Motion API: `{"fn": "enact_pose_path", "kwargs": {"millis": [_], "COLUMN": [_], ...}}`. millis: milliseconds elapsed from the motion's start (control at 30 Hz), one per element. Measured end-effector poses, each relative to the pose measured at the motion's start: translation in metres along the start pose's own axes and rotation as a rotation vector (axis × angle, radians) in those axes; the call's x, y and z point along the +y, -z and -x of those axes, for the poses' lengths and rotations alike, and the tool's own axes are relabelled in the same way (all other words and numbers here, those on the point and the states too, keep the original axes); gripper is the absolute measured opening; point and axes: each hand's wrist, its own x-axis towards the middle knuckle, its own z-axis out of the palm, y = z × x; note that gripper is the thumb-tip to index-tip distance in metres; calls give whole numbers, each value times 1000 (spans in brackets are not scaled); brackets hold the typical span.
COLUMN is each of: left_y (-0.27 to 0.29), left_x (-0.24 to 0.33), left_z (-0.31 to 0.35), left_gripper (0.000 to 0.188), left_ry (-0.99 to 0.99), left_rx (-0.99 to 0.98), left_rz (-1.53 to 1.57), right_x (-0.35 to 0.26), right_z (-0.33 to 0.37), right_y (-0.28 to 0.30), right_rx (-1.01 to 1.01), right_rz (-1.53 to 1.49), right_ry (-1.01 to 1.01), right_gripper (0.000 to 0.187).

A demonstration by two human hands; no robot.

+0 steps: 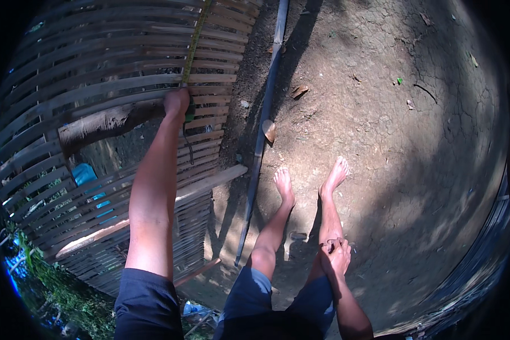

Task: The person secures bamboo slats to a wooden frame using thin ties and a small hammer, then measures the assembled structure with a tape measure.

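My left hand [177, 103] is stretched forward over a bamboo slat platform [209, 79], its fingers closed round a tape measure. The dark green tape measure case [190, 109] shows beside the hand, a thin dark strap [187, 146] hanging from it. From the hand the yellow tape blade [194, 42] runs away across the slats to the upper edge. My right hand [337, 259] rests at my right knee with its fingers curled in. A small dark spot shows among those fingers; whether it is an object or shadow I cannot make out.
A gap in the slats exposes a thick log [107, 126] and a blue object [85, 174]. A long dark pole [264, 119] runs beside the platform, and a bamboo piece [209, 182] juts out. My bare feet stand on cracked earth [413, 141]. Green plants [62, 283] grow lower left.
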Motion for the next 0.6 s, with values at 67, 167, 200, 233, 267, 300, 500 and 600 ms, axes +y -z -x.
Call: {"fn": "enact_pose_path", "kwargs": {"millis": [67, 167, 200, 233, 267, 300, 500, 600], "left_y": [0, 2, 1, 0, 1, 3, 1, 1], "left_x": [4, 7, 8, 10, 6, 1, 1, -3], "left_z": [6, 9, 11, 12, 8, 4, 5, 0], "left_gripper": [47, 50, 50, 50, 50, 50, 41, 38], "left_ry": [22, 50, 53, 56, 56, 56, 40, 30], "left_rx": [-10, -11, -1, 9, 3, -4, -70, -55], "left_rz": [48, 73, 63, 53, 70, 87, 112, 80], "right_x": [0, 0, 0, 0, 0, 0, 5, 5], "right_z": [0, 0, 0, -1, 0, 0, -2, -2], "right_y": [0, 0, 0, 0, 1, 1, -3, -3], "right_rx": [7, 16, 14, 12, 7, 12, -11, -13], "right_rz": [11, 16, 11, 5, 1, 0, -16, -11], "right_ry": [-5, 5, 2, -2, 0, 7, -15, -13], "right_gripper": [41, 40, 39, 39, 39, 38, 41, 42]}}
